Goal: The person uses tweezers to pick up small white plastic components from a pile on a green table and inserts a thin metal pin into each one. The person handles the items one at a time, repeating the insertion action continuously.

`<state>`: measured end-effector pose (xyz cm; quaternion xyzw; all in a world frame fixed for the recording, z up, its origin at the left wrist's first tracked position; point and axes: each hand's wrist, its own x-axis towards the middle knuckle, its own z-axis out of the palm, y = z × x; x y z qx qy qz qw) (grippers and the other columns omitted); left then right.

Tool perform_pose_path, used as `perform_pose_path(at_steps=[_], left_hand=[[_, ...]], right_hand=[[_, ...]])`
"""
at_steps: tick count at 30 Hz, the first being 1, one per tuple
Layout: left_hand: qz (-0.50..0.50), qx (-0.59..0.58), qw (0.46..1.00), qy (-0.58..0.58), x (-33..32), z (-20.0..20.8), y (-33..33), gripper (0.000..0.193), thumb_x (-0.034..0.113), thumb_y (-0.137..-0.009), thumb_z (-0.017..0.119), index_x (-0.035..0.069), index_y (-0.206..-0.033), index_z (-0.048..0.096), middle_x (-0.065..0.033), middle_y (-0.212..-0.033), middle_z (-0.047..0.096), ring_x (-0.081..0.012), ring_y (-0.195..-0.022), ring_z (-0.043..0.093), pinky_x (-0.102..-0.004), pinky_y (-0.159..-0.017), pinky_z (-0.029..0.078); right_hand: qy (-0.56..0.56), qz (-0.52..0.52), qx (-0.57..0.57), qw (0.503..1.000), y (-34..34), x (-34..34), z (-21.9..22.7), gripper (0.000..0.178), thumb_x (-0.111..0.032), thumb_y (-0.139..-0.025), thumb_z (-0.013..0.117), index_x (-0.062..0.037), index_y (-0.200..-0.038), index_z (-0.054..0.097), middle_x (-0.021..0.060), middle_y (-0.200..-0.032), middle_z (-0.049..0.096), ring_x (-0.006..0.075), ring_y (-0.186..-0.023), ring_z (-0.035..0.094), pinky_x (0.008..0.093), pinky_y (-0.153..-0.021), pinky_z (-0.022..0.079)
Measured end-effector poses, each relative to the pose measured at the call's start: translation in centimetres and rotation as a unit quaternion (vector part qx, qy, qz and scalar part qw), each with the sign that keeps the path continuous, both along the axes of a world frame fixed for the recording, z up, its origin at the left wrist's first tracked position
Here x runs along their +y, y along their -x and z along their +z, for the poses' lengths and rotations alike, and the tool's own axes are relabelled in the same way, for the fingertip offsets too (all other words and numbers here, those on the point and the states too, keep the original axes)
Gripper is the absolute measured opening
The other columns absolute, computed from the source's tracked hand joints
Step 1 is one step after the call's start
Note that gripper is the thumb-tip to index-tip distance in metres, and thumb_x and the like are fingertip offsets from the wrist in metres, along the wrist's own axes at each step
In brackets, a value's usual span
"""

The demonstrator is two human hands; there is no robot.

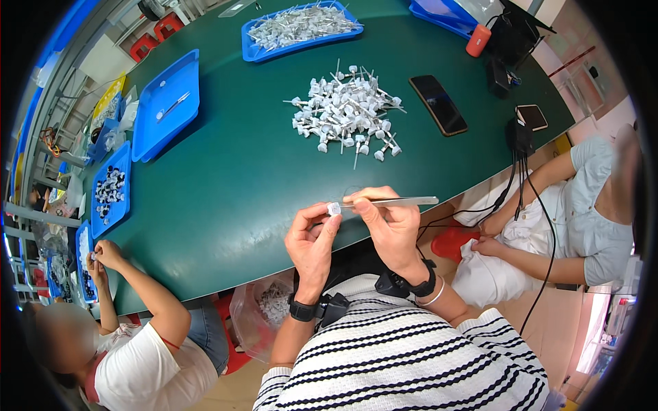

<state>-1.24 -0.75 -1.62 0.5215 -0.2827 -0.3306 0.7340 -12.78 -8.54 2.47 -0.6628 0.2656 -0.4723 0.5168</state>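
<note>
Near the table's front edge, my left hand (311,245) pinches a small white plastic piece (334,209) between thumb and fingertips. My right hand (393,231) is closed round a pair of metal tweezers (414,201), whose tips point left at the piece. Whether the tips touch it is too small to tell. Beyond my hands lies a loose heap of white plastic parts with thin stems (348,113), some stems sticking outward.
A blue tray (301,53) full of similar parts stands at the far side. Another blue tray (145,130) holds a few items at left. A phone (439,105) lies right of the heap. One person sits left, handling small parts; another sits right, near black cables (515,178).
</note>
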Motion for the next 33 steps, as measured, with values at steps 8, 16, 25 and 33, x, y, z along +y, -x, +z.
perform_pose_path(at_steps=[8,16,25,33], left_hand=[[0.054,-0.080,0.995,0.008,-0.2,0.3,0.9,0.023,-0.005,-0.085,0.072,-0.002,-0.106,0.063,-0.0105,-0.110,0.066,-0.0115,-0.090,0.064,-0.0238,-0.078,0.055],[0.087,-0.178,0.980,0.001,-0.5,0.2,1.0,0.024,-0.005,-0.083,0.074,-0.002,-0.105,0.063,-0.0125,-0.105,0.068,-0.0137,-0.085,0.067,-0.0259,-0.074,0.057],[0.106,-0.268,0.958,-0.011,-0.6,0.3,0.9,0.025,-0.005,-0.081,0.075,-0.001,-0.103,0.064,-0.0131,-0.102,0.069,-0.0162,-0.080,0.068,-0.0275,-0.070,0.057],[0.101,-0.252,0.963,-0.011,-0.6,0.3,0.9,0.024,-0.005,-0.082,0.075,-0.001,-0.102,0.064,-0.0131,-0.103,0.069,-0.0149,-0.082,0.068,-0.0268,-0.070,0.057]], right_hand=[[-0.050,-0.008,-0.012,0.999,-0.6,-0.4,-0.5,0.021,-0.017,-0.098,0.063,0.0038,-0.102,0.063,0.0117,-0.095,0.070,0.0141,-0.084,0.068,0.0259,-0.074,0.059],[-0.028,0.008,-0.025,0.999,-0.9,-0.1,-0.6,0.021,-0.016,-0.099,0.061,0.0043,-0.102,0.062,0.0119,-0.095,0.070,0.0135,-0.083,0.068,0.0258,-0.074,0.058],[0.044,-0.055,-0.027,0.997,-1.6,0.0,-1.0,0.015,-0.011,-0.095,0.066,0.0034,-0.093,0.070,0.0095,-0.081,0.071,0.0131,-0.063,0.065,0.0258,-0.055,0.050],[0.042,-0.033,-0.004,0.999,-1.1,-0.1,-1.1,0.018,-0.013,-0.098,0.061,0.0041,-0.098,0.067,0.0108,-0.090,0.071,0.0146,-0.077,0.068,0.0267,-0.067,0.056]])
